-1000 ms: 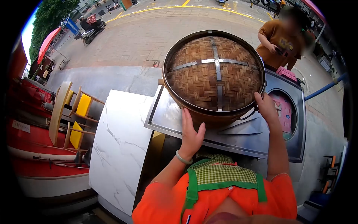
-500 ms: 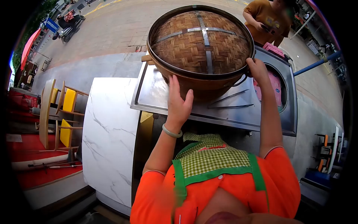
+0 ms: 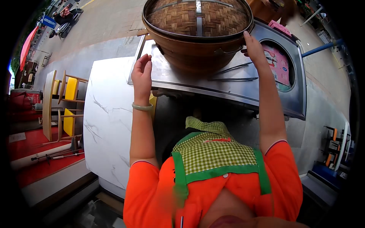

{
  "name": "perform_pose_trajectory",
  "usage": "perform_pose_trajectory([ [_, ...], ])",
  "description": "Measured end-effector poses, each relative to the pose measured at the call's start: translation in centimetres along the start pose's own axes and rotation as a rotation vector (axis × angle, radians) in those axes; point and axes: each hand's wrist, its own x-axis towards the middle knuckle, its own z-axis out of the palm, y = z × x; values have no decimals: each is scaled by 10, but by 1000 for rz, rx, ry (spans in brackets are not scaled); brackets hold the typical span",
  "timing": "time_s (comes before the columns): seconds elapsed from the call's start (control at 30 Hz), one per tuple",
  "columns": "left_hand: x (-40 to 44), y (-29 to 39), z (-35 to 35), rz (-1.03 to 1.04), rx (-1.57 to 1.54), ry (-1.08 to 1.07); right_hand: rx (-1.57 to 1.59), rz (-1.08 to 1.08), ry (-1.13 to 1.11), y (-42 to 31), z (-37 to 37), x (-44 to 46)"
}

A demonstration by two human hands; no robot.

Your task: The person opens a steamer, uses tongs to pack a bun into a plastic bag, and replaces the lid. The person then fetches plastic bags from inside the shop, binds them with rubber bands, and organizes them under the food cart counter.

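Note:
A large round bamboo steamer point(image 3: 194, 57) stands on the steel counter point(image 3: 163, 76), with a woven, domed lid point(image 3: 216, 21) crossed by metal strips. My left hand point(image 3: 142, 78) is off the steamer, raised to its left over the counter's edge, fingers loosely bent and holding nothing. A pale bangle point(image 3: 142, 107) circles that wrist. At the steamer's right side, my right hand point(image 3: 255, 51) has its index fingertip at the rim and the other fingers apart near the wire handle point(image 3: 230, 51). Whether it touches the steamer is hard to tell. Dark tongs point(image 3: 235, 79) lie below the steamer.
A round opening point(image 3: 292, 72) in the counter at right shows a pink printed package point(image 3: 276, 66). A white marbled tabletop point(image 3: 108, 125) adjoins on the left. Yellow-seated chairs point(image 3: 71, 89) stand farther left. Across the counter is a person in brown point(image 3: 262, 11).
My left hand has left the steamer's side and moved left. My right hand has loosened from the rim. The view has shifted, so the steamer sits higher in the picture.

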Motion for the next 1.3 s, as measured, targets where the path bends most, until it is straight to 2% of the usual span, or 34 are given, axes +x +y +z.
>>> perform_pose_trajectory([
  [0.07,-21,-20,-50,-65,157,154,184,-68,59,1,6,-40],
  [0.13,-50,-50,-79,-163,79,226,246,1,-17,30,7,-62],
  [0.2,-74,-99,-111,-302,147,220,344,116,-142,61,12,-88],
  [0.27,-90,-136,-119,-424,154,206,395,149,-149,84,23,-114],
  [0.33,-95,-179,-117,-494,237,195,388,237,-257,98,33,-140],
  [0.4,-93,-236,-117,-430,303,156,369,281,-303,107,47,-161],
  [0.47,-83,-269,-109,-321,505,113,339,350,-366,108,65,-177],
  [0.53,-72,-283,-101,-338,511,80,344,404,-388,110,87,-191],
  [0.67,-55,-325,-100,-291,548,158,318,494,-479,95,141,-206],
  [0.7,-52,-339,-104,-295,476,160,318,506,-501,92,155,-206],
  [0.73,-50,-336,-105,-299,404,163,326,514,-526,93,172,-205],
  [0.77,-48,-332,-108,-296,598,118,333,524,-548,93,189,-204],
  [0.8,-47,-337,-109,-301,598,112,339,534,-570,92,206,-203],
  [0.87,-46,-355,-111,-180,509,86,312,484,-629,92,242,-199],
  [0.9,-44,-365,-117,-187,510,86,299,475,-635,92,261,-196],
  [0.93,-44,-376,-123,-210,475,-13,298,485,-636,97,282,-194],
  [0.97,-46,-382,-129,-232,438,-113,170,266,-577,105,303,-191],
  [1.0,-45,-369,-131,-239,440,-114,42,45,-514,109,321,-187],
  [1.03,-41,-338,-131,-470,309,-167,43,51,-517,109,337,-183],
  [1.07,-37,-308,-132,-699,174,-218,-59,-66,-418,108,353,-180],
  [1.1,-34,-289,-134,-785,136,-250,-158,-184,-317,105,367,-177],
  [1.13,-34,-281,-138,-793,141,-251,-155,-176,-320,96,377,-174],
  [1.2,-33,-269,-145,-907,-7,-238,-275,41,-449,82,393,-164],
  [1.27,-36,-270,-147,-912,-24,-259,-208,21,-380,105,425,-155],
  [1.3,-39,-271,-146,-916,-47,-277,3,70,-387,109,433,-152],
])
